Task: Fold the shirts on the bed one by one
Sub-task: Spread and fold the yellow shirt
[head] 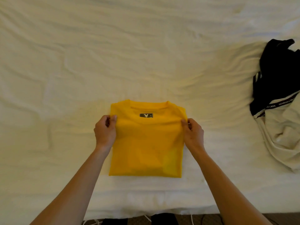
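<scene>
A yellow shirt (pixel 146 143) lies folded into a rectangle near the front edge of the bed, its collar and a dark neck label facing away from me. My left hand (pixel 105 130) pinches the folded layer at the shirt's left edge, just below the collar. My right hand (pixel 192 131) pinches the same layer at the right edge. That top layer is lifted slightly between the two hands.
The bed (pixel 113 54) is covered by a wrinkled white sheet. At the right edge lies a crumpled pile: a black garment (pixel 277 69) on top of a white garment (pixel 282 135). Dark objects and white cords (pixel 162 219) sit on the floor below the bed's front edge.
</scene>
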Demonstrator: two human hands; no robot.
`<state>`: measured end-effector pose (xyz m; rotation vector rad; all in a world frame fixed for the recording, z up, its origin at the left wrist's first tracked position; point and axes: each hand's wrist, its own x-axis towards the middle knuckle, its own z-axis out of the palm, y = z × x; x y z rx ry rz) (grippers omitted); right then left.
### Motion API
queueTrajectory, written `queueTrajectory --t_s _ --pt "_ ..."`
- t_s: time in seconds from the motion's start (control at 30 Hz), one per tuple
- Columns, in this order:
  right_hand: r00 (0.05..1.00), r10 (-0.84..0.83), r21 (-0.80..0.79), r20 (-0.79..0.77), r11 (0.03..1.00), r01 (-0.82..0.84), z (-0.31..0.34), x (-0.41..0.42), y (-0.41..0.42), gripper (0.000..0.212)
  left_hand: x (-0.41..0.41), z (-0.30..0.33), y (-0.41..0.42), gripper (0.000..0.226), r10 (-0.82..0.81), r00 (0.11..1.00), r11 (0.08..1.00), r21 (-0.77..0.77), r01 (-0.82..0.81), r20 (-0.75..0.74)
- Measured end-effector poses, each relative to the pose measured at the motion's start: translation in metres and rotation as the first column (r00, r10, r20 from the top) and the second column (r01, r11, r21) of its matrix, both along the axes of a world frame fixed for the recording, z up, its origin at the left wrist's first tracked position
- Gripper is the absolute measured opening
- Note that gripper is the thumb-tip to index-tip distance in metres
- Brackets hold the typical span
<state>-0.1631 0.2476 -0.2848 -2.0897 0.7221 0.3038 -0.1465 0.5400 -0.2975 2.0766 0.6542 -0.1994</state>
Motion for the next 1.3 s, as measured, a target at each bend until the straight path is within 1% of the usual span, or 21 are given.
queueTrajectory --t_s 0.13,0.23,0.37,0.47,0.53,0.6,0.63,0.67,0.73,0.8,0.87,0.93,0.97,1.03,1.07,1.1,1.13,1.17,1.23,1.27,1.3 --pt "0.995 -0.08 0.027 -0.062 0.996 0.082 -0.005 -0.014 0.01 0.029 -0.015 -0.006 -0.003 0.045 0.101 0.986 0.995 0.013 -0.1 -0.132" --pt "0.989 -0.12 0.089 -0.083 0.988 0.127 -0.007 -0.038 0.011 0.036 -0.043 -0.002 -0.001 0.053 0.067 0.987 0.998 0.031 -0.063 -0.147" --pt "0.992 -0.052 0.119 -0.113 0.991 0.066 -0.006 -0.078 0.012 0.043 -0.1 0.001 -0.002 0.05 -0.008 0.99 1.0 0.021 0.011 -0.139" --pt "0.995 -0.027 0.068 -0.1 0.997 0.034 -0.004 -0.106 0.007 0.045 -0.132 0.005 -0.002 0.05 -0.056 0.996 0.998 0.01 0.057 -0.075" --pt "0.992 -0.105 0.027 -0.065 0.994 0.107 -0.002 -0.117 0.005 0.034 -0.139 0.008 -0.003 0.049 -0.08 0.995 0.996 0.029 0.081 -0.052" --pt "0.982 -0.189 -0.091 -0.002 0.978 0.188 0.003 -0.122 0.012 0.019 -0.137 0.012 -0.004 0.045 -0.033 0.997 0.997 0.066 0.037 -0.064" --pt "0.984 -0.175 -0.199 0.045 0.963 0.181 0.005 -0.124 0.02 0.026 -0.135 0.013 -0.007 0.042 0.009 0.998 0.992 0.127 -0.001 -0.061" --pt "0.99 -0.095 -0.3 0.103 0.946 0.122 0.007 -0.124 0.03 0.034 -0.134 0.013 -0.011 0.043 0.026 0.999 0.976 0.218 -0.018 -0.035" --pt "0.957 0.215 -0.407 0.194 0.906 -0.12 0.009 -0.122 0.056 0.047 -0.131 0.013 -0.027 0.052 -0.07 0.996 0.943 0.33 0.049 0.052" --pt "0.824 0.539 -0.421 0.175 0.797 -0.432 -0.001 -0.123 0.08 0.055 -0.129 0.008 -0.051 0.059 -0.321 0.944 0.893 0.358 0.273 0.08" --pt "0.697 0.713 -0.453 0.07 0.645 -0.615 -0.019 -0.123 0.081 0.061 -0.126 -0.006 -0.059 0.062 -0.607 0.795 0.728 0.406 0.552 0.006" --pt "0.731 0.679 -0.491 -0.073 0.613 -0.619 -0.036 -0.116 0.056 0.066 -0.113 -0.025 -0.038 0.064 -0.687 0.715 0.58 0.496 0.646 -0.128" --pt "0.798 0.59 -0.504 -0.121 0.656 -0.561 -0.042 -0.112 0.04 0.069 -0.105 -0.033 -0.022 0.066 -0.638 0.751 0.579 0.536 0.615 -0.172" --pt "0.938 0.318 -0.534 -0.141 0.773 -0.342 -0.048 -0.102 0.009 0.077 -0.089 -0.043 0.008 0.07 -0.407 0.894 0.695 0.572 0.435 -0.186" --pt "0.97 0.218 -0.539 -0.107 0.807 -0.241 -0.046 -0.1 0.004 0.079 -0.085 -0.045 0.015 0.07 -0.261 0.951 0.758 0.575 0.307 -0.164" --pt "0.976 0.211 -0.536 -0.051 0.819 -0.205 -0.044 -0.099 0.007 0.078 -0.083 -0.042 0.011 0.07 -0.166 0.979 0.794 0.572 0.205 -0.12" --pt "0.956 0.294 -0.525 0.01 0.815 -0.245 -0.043 -0.099 0.018 0.074 -0.084 -0.039 -0.002 0.069 -0.178 0.981 0.812 0.552 0.19 -0.075" --pt "0.897 0.439 -0.519 0.058 0.781 -0.349 -0.043 -0.101 0.034 0.071 -0.088 -0.037 -0.02 0.068 -0.3 0.953 0.802 0.534 0.27 -0.031" --pt "0.677 0.732 -0.556 0.072 0.593 -0.582 -0.046 -0.103 0.054 0.068 -0.095 -0.036 -0.047 0.066 -0.663 0.749 0.624 0.544 0.561 -0.011" --pt "0.623 0.781 -0.578 0.036 0.525 -0.625 -0.048 -0.096 0.051 0.068 -0.089 -0.038 -0.046 0.066 -0.736 0.675 0.541 0.564 0.624 -0.042" --pt "0.652 0.758 -0.586 -0.01 0.524 -0.618 -0.052 -0.086 0.04 0.07 -0.077 -0.043 -0.039 0.067 -0.729 0.68 0.525 0.573 0.63 -0.081"
